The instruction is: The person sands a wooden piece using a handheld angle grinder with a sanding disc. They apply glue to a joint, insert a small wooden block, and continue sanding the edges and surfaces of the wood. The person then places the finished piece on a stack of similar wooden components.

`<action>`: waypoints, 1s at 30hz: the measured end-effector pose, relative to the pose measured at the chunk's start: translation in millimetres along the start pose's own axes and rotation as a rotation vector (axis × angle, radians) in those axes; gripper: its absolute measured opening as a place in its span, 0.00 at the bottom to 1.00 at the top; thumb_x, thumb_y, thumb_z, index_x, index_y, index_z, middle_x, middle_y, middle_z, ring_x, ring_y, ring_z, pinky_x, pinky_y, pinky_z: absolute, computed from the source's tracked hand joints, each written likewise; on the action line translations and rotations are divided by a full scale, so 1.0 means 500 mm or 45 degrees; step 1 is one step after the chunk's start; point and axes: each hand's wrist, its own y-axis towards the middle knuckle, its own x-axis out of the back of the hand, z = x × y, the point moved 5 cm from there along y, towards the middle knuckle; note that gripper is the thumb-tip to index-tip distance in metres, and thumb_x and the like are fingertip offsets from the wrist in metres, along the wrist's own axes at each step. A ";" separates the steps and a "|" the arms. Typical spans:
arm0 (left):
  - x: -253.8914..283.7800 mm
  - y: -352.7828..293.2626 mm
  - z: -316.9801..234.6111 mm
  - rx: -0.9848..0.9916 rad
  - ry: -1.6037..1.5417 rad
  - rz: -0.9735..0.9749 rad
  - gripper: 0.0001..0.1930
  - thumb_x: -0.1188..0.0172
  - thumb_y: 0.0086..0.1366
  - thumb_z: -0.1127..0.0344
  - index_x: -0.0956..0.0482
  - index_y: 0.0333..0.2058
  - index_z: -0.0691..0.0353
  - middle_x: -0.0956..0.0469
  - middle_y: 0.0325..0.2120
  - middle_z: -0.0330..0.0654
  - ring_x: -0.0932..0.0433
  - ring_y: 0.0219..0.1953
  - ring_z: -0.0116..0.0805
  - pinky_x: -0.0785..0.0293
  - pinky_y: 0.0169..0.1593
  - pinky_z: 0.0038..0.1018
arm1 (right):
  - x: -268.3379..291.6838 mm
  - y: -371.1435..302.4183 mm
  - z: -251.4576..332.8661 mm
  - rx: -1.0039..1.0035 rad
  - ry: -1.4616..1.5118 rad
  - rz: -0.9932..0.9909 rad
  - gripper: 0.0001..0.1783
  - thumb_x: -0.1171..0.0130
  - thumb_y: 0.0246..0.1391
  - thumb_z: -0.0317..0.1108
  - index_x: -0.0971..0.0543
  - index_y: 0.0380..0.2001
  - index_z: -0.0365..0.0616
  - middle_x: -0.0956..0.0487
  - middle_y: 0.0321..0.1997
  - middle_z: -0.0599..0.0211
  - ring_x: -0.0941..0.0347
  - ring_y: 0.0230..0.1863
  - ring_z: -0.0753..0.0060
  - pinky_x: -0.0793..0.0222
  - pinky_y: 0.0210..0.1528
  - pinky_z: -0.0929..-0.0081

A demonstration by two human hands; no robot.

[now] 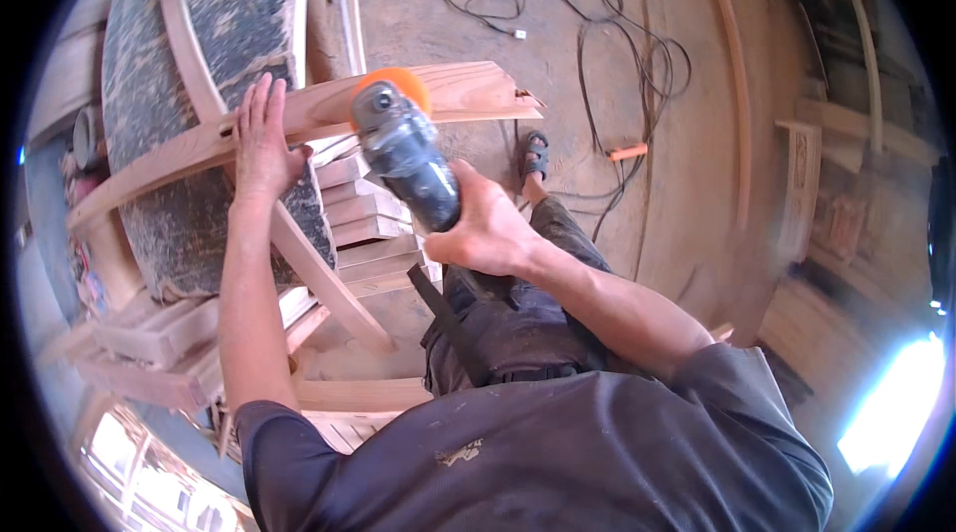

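My right hand (491,220) is wrapped round the dark body of an angle grinder (410,162). An orange disc (406,84) sits at the tool's head, over a long, curved wooden piece (463,91); whether the disc touches the wood I cannot tell. My left hand (261,139) lies across the same piece, fingers stretched out and thumb apart, pressing it from above. Under the wood is a worn black-and-tan work surface (224,233). Another slim curved wooden strip (184,29) crosses beneath the piece near my left hand.
Stacked wooden blocks (366,212) stand beside the work surface. More cut timber (164,338) lies at the lower left. Black cables (617,24) loop over the floor, with an orange connector (627,152) among them. Carved wooden panels (800,189) lean at the right.
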 end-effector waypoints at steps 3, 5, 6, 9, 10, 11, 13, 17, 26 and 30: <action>-0.001 0.047 -0.001 -0.060 0.072 0.093 0.54 0.19 0.45 0.65 0.40 0.71 0.57 0.34 0.66 0.46 0.39 0.71 0.47 0.50 0.77 0.46 | -0.020 0.031 -0.013 0.035 0.000 -0.066 0.40 0.30 0.36 0.41 0.29 0.53 0.30 0.19 0.45 0.36 0.21 0.51 0.39 0.28 0.56 0.56; 0.006 0.057 -0.006 -0.179 0.077 0.026 0.51 0.17 0.42 0.63 0.33 0.66 0.58 0.25 0.55 0.46 0.31 0.62 0.49 0.43 0.72 0.46 | -0.010 0.030 -0.018 0.040 0.065 -0.135 0.39 0.30 0.36 0.41 0.29 0.52 0.31 0.19 0.46 0.36 0.21 0.52 0.38 0.28 0.57 0.56; 0.003 0.058 -0.003 -0.180 0.049 0.035 0.50 0.16 0.41 0.63 0.32 0.65 0.58 0.25 0.54 0.47 0.31 0.62 0.50 0.42 0.71 0.46 | -0.006 0.028 -0.019 0.046 0.097 -0.164 0.39 0.30 0.36 0.41 0.29 0.51 0.31 0.19 0.46 0.36 0.21 0.52 0.38 0.28 0.57 0.56; 0.004 0.057 0.000 -0.178 -0.017 0.049 0.47 0.16 0.40 0.64 0.29 0.61 0.59 0.24 0.52 0.48 0.30 0.60 0.52 0.40 0.69 0.46 | 0.015 0.007 -0.039 -0.007 0.068 -0.180 0.39 0.30 0.37 0.40 0.29 0.53 0.31 0.19 0.45 0.37 0.22 0.51 0.36 0.28 0.56 0.55; 0.006 0.056 0.000 -0.182 -0.027 0.042 0.46 0.16 0.39 0.64 0.28 0.60 0.59 0.24 0.52 0.49 0.30 0.60 0.53 0.39 0.68 0.46 | 0.023 -0.003 -0.047 -0.027 0.079 -0.175 0.39 0.30 0.37 0.40 0.30 0.53 0.31 0.19 0.45 0.38 0.22 0.50 0.35 0.27 0.56 0.55; 0.007 0.056 -0.001 -0.184 -0.040 0.036 0.45 0.16 0.39 0.65 0.28 0.59 0.60 0.24 0.51 0.49 0.30 0.59 0.53 0.38 0.68 0.46 | 0.029 -0.010 -0.055 0.019 0.118 -0.199 0.39 0.30 0.38 0.39 0.30 0.54 0.31 0.20 0.43 0.40 0.21 0.49 0.39 0.27 0.54 0.57; 0.008 0.057 -0.004 -0.187 -0.053 0.037 0.44 0.16 0.39 0.65 0.28 0.58 0.61 0.24 0.51 0.49 0.29 0.59 0.54 0.38 0.67 0.46 | 0.054 -0.043 -0.067 0.008 0.125 -0.284 0.39 0.31 0.39 0.39 0.30 0.54 0.31 0.20 0.42 0.42 0.21 0.47 0.44 0.27 0.53 0.58; 0.003 0.056 -0.005 -0.194 -0.072 0.039 0.44 0.16 0.39 0.66 0.28 0.57 0.61 0.24 0.51 0.49 0.29 0.58 0.54 0.37 0.66 0.46 | 0.091 -0.082 -0.105 -0.044 0.235 -0.350 0.38 0.32 0.39 0.38 0.30 0.54 0.29 0.20 0.40 0.45 0.21 0.44 0.50 0.27 0.53 0.61; -0.003 0.061 -0.004 -0.214 -0.081 0.040 0.44 0.16 0.38 0.68 0.28 0.57 0.61 0.23 0.52 0.49 0.29 0.57 0.54 0.35 0.64 0.47 | 0.047 -0.058 -0.113 0.032 0.143 -0.413 0.39 0.31 0.39 0.37 0.29 0.56 0.33 0.21 0.44 0.51 0.24 0.47 0.53 0.30 0.56 0.64; 0.000 0.060 -0.008 -0.206 -0.078 0.060 0.44 0.16 0.38 0.67 0.28 0.57 0.61 0.23 0.51 0.49 0.29 0.57 0.55 0.34 0.63 0.47 | 0.079 -0.106 -0.126 -0.109 0.324 -0.390 0.38 0.31 0.39 0.37 0.29 0.55 0.34 0.21 0.43 0.50 0.24 0.47 0.53 0.30 0.56 0.63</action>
